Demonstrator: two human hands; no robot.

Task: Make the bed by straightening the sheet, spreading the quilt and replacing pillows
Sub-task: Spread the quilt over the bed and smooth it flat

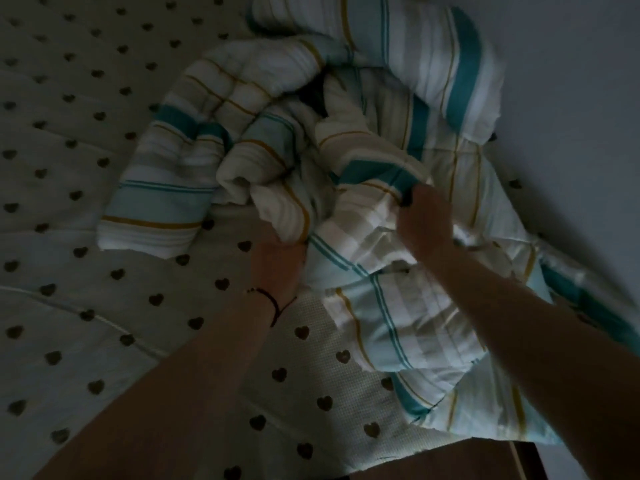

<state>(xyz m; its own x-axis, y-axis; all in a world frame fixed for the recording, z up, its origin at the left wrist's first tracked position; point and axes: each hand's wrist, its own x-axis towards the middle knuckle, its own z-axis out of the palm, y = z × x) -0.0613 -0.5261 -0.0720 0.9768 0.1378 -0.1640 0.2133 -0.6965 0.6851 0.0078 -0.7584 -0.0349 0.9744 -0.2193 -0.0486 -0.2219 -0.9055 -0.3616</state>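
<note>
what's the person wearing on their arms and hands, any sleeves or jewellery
Both forearms are bare, with no sleeves in view. The left wrist carries a thin dark cord bracelet with a loose end hanging off it. The right hand shows dark polish on a fingernail. No rings or watch can be made out.

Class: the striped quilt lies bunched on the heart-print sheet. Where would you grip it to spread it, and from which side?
Probably the loose free edge of the striped quilt nearest the bed's near side, approached from there. It lies flattest and unburied; the middle is a tangle of folds, where the right hand and left hand now grip.
</note>
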